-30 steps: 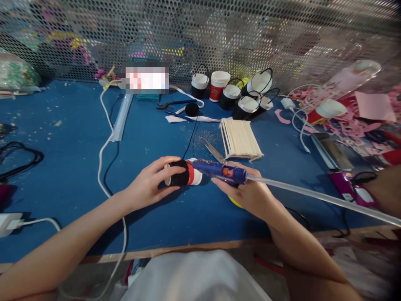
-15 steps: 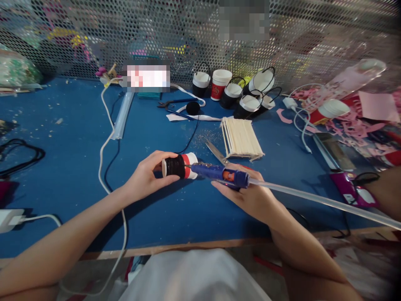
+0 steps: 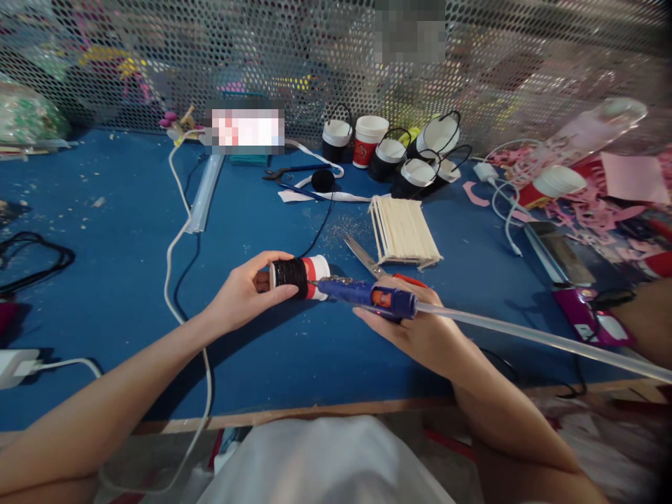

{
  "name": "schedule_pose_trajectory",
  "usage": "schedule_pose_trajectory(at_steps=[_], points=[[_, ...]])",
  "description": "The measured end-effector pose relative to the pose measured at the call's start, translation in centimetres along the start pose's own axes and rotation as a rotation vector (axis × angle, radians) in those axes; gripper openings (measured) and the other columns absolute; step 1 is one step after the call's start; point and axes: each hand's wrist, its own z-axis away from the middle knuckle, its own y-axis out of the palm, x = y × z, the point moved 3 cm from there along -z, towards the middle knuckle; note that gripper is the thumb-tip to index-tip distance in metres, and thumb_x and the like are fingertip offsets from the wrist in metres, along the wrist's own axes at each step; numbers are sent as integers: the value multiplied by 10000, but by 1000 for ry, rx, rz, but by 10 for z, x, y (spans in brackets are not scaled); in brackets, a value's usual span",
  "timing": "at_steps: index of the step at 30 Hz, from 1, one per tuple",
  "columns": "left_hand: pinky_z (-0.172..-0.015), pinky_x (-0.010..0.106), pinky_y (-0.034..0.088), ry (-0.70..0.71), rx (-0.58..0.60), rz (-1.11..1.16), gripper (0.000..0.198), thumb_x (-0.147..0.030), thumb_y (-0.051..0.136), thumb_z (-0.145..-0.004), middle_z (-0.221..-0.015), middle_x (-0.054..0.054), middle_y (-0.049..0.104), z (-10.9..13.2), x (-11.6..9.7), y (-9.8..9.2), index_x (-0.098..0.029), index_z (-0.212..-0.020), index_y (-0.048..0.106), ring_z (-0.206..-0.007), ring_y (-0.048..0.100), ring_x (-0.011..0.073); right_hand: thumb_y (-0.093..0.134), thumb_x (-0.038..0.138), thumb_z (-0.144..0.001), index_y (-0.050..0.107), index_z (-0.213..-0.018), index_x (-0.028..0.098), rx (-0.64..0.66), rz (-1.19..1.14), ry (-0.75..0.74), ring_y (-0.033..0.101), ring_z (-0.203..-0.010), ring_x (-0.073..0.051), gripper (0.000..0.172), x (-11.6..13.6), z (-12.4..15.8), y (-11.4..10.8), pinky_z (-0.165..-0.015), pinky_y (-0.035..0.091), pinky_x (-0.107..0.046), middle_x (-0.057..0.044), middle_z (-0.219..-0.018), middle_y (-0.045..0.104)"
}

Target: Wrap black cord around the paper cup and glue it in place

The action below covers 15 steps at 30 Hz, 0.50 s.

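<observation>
My left hand (image 3: 246, 294) grips a small paper cup (image 3: 300, 275) lying on its side, its body wound with black cord and its red and white end pointing right. My right hand (image 3: 414, 329) holds a blue glue gun (image 3: 367, 294) with its nozzle touching the cup's side. A long clear glue stick (image 3: 540, 339) sticks out of the gun's back toward the right edge. A thin black cord (image 3: 318, 231) runs from the cup up to a black spool (image 3: 323, 181).
On the blue table (image 3: 131, 280) lie scissors (image 3: 362, 255), a bundle of wooden sticks (image 3: 403, 232), several black-wrapped cups with handles (image 3: 414, 178), a white cable (image 3: 171, 252), pliers (image 3: 286, 173) and pink paper scraps (image 3: 593, 210). A perforated metal screen (image 3: 336, 63) closes the back.
My left hand has turned the cup slightly and shifted it up and left. The glue gun's nozzle stays against the cup's side.
</observation>
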Motion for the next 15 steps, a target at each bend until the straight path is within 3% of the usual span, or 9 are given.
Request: schedule_pose_trajectory(at_steps=[5, 10, 15], points=[[-777, 354, 552, 143, -4, -120, 474, -309, 689, -718, -1114, 92, 572, 2, -3, 1, -194, -1143, 514, -910, 622, 194, 575, 290, -806, 508, -764, 203, -33, -13, 24, 544, -621, -122, 118, -1, -1, -2, -590, 447, -251, -2, -694, 571], [-751, 312, 540, 303, -4, -269, 465, -295, 673, -741, -1108, 94, 543, 4, -10, 1, -209, -1166, 503, -967, 568, 194, 598, 324, -791, 547, -828, 202, -84, 2, 61, 593, -657, -140, 137, -7, 2, 0, -608, 477, -260, -17, -764, 619], [-847, 363, 502, 459, -4, -461, 463, -271, 671, -751, -1119, 108, 539, 7, -16, 2, -195, -1174, 500, -1032, 538, 216, 582, 336, -797, 564, -832, 206, -60, 31, 103, 613, -694, -166, 136, -10, 2, 2, -614, 482, -286, -31, -803, 642]])
